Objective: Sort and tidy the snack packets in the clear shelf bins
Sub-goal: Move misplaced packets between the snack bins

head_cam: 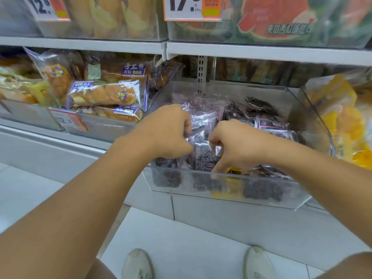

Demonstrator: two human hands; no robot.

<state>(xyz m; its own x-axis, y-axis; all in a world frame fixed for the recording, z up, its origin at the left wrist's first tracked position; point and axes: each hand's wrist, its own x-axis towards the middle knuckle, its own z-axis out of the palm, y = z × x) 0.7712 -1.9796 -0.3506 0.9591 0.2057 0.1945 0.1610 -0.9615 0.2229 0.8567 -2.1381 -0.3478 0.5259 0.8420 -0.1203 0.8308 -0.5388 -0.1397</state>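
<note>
- We see a clear plastic shelf bin (225, 190) with a slanted front wall, standing on the lower white shelf (50, 141) and holding transparent packets of dark purple snacks (269, 125), some lying flat at the back, others standing along the front.
- Our left hand (167, 131) reaches into the bin from the left, its fingers curled round the top edge of one crinkled see-through dark-snack packet (201, 125) near the bin's middle.
- Our right hand (233, 146) comes in from the right, just beside the left; thumb and fingers pinch a clear packet with a printed label panel (203, 158) standing behind the front wall, one fingertip pointing down at the bin's front edge.
- A single yellow-orange packet (233, 172) stands among the dark ones at the front, just right of the right hand.
- In the neighbouring clear bin to the left lie blue-and-white wrapped braided bread loaves (104, 93), with an orange-and-white price tag (68, 119) on its front.
- To the right, another clear bin holds yellow-printed packets (340, 117).
- On the shelf above, watermelon-printed packs (277, 19) sit behind a large orange-edged price card (191, 8).
- Below, two pale sneakers (137, 264) stand on the white tiled floor (181, 238).
</note>
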